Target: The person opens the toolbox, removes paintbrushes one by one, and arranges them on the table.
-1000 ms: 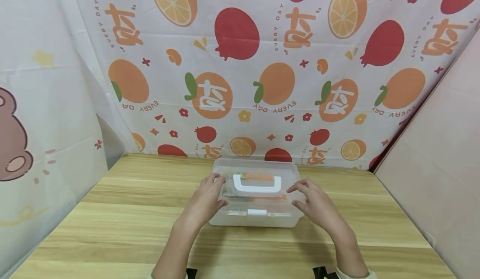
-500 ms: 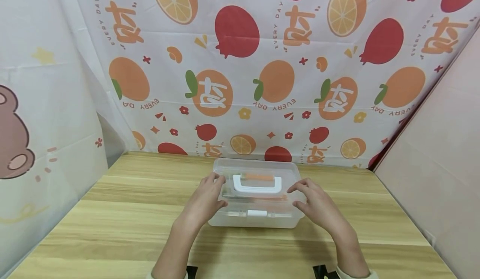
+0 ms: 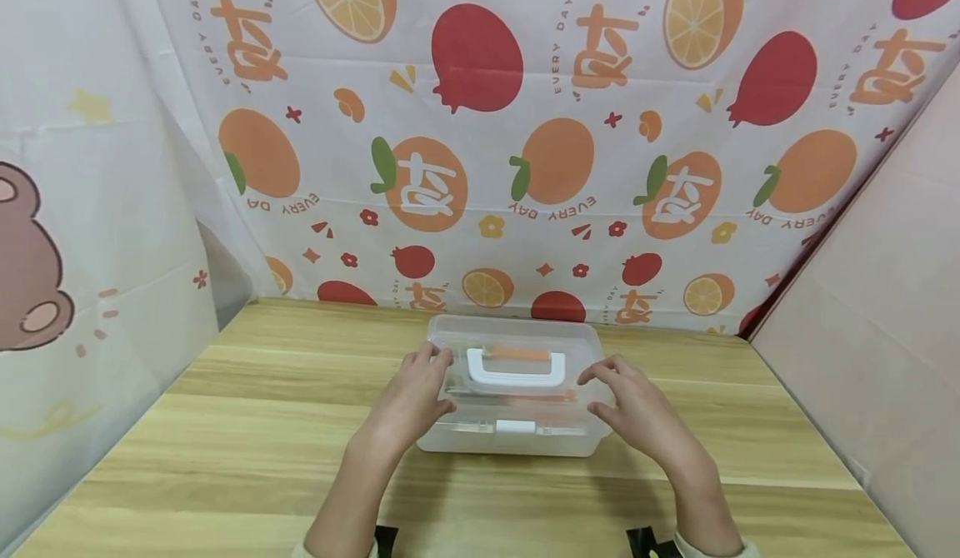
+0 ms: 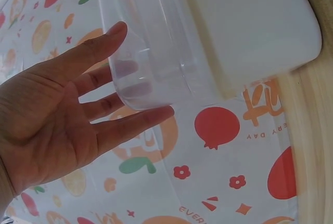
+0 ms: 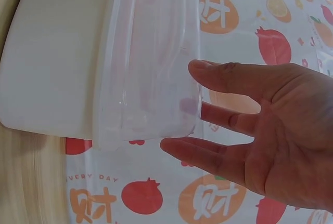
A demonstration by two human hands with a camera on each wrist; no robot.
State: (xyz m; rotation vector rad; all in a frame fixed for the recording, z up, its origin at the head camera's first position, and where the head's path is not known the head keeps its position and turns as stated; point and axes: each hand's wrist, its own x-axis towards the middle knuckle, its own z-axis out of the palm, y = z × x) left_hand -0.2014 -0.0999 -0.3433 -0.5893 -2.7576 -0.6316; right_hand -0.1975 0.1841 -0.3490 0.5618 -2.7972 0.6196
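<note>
A translucent plastic storage box (image 3: 517, 440) with a clear lid stands closed on the wooden table. On top lies a white carry handle (image 3: 516, 379), and a white latch (image 3: 516, 426) sits at the front. Through the lid show an orange piece (image 3: 517, 353) and a long thin item with an orange tip, both blurred. My left hand (image 3: 405, 400) is at the lid's left end, thumb and fingers spread and loosely bent. At the right end, my right hand (image 3: 637, 408) has the same pose. Both wrist views show fingertips at the lid's corners; firm contact cannot be told.
The wooden table (image 3: 247, 458) reaches back to a fruit-print cloth (image 3: 480, 166) hanging just behind the box. A white cloth with a bear drawing (image 3: 105, 208) hangs at the left, and a pale panel (image 3: 877, 308) stands at the right.
The head view has shifted very slightly. Both hands and the box stay where they were.
</note>
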